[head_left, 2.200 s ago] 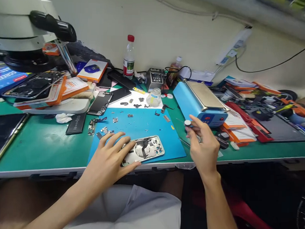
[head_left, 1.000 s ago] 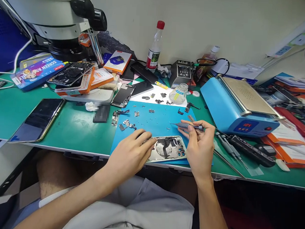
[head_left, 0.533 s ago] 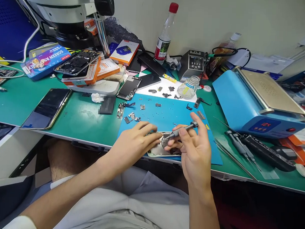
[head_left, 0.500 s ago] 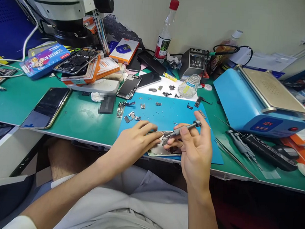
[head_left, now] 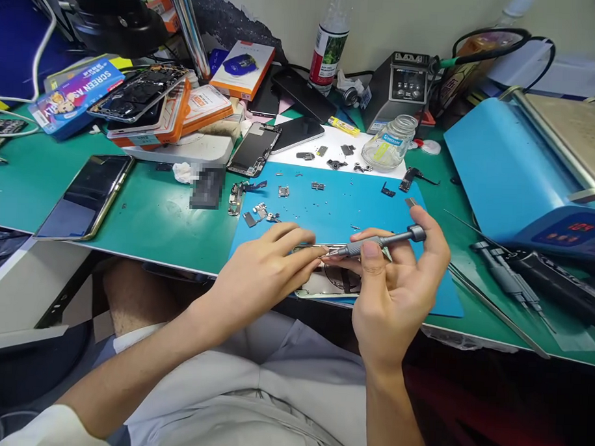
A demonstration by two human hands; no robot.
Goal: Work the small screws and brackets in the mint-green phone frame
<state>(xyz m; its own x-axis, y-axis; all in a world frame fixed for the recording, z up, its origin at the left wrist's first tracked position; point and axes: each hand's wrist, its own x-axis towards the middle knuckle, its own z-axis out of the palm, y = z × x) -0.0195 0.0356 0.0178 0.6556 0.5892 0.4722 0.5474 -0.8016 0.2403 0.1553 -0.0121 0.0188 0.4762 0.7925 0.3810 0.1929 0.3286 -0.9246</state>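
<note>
My right hand is closed around a grey precision screwdriver, which lies tilted with its tip to the left. A flat metal end sticks out behind the right fingers; the rest of it is hidden. My left hand comes in from the left, its fingertips closed together at the screwdriver tip; anything pinched there is too small to make out. Under both hands lies an opened phone housing with a dark round coil, partly covered, on a blue mat.
Small phone parts and screws lie scattered on the mat. Behind are a glass jar, a bottle and a soldering station. A blue heating plate unit, screwdrivers and long tweezers lie right. A phone lies left.
The view has tipped down and closer. My right hand has shifted right with the screwdriver, which now lies flatter, its tip at my left fingertips. More of the housing's coil shows.
</note>
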